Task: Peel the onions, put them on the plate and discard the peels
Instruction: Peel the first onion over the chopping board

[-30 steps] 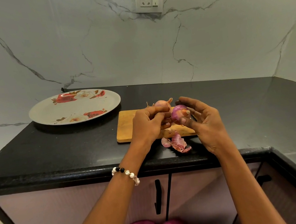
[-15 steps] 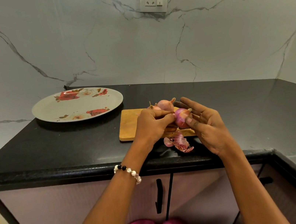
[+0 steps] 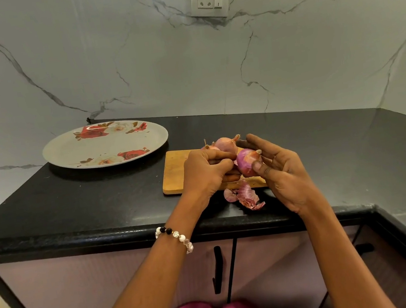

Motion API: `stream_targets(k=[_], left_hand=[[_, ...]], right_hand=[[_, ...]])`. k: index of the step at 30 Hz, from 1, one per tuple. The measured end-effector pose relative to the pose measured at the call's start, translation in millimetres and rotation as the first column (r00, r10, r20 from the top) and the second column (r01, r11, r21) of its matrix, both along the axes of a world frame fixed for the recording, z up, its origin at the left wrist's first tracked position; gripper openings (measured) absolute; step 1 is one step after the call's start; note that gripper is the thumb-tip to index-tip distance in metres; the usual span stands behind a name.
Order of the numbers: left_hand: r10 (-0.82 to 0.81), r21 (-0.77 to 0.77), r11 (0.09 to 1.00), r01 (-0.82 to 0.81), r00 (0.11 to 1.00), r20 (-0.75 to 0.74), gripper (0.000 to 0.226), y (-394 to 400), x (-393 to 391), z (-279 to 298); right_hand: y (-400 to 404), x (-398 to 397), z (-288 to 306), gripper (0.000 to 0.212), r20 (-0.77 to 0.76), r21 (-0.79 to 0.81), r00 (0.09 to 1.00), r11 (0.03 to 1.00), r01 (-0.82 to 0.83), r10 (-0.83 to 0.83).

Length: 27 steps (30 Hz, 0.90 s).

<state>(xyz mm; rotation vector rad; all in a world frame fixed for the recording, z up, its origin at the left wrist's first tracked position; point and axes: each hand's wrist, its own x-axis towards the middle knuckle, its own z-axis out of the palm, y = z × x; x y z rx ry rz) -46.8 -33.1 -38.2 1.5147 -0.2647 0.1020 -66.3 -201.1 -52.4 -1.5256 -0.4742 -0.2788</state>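
Purple onion (image 3: 247, 162) sits pinched in your right hand (image 3: 284, 180) over the worktop's front edge so your left hand's (image 3: 203, 172) curled fingers (image 3: 221, 164) can strip skin onto the peels (image 3: 246, 196) below.

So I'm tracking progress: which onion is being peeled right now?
The purple onion held up between both hands; the left hand picks at its skin. The paler onions lie untouched on the cutting board behind.

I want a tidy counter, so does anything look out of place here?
Only the loose pink onion peels: they lie on the black counter at its front edge, just off the wooden cutting board. The floral plate sits flat; nothing looks spilled or damaged.
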Motion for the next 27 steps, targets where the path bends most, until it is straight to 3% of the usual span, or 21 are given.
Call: stream_targets(k=[12, 19, 25, 27], left_hand=[[-0.011, 0.104, 0.995, 0.003, 0.997, 0.075, 0.017, -2, -2, -1], [-0.045, 0.199, 0.98, 0.022, 0.993, 0.113, 0.014, -3, 0, 0], [0.024, 0.198, 0.979, -0.048, 0.993, 0.12, 0.006, -3, 3, -3], [0.041, 0.182, 0.981, -0.061, 0.993, 0.109, 0.012, -2, 4, -4]], right_hand=[[3, -2, 2, 0.058, 0.071, -0.015, 0.997, 0.999, 0.044, -0.043], [4, -5, 7, 0.055, -0.002, 0.157, 1.0, 0.988, 0.0, 0.0], [1, -5, 12, 0.053, -0.065, 0.36, 0.998, 0.933, 0.019, 0.004], [1, -4, 12, 0.046, -0.114, 0.389, 0.993, 0.919, 0.061, -0.018]])
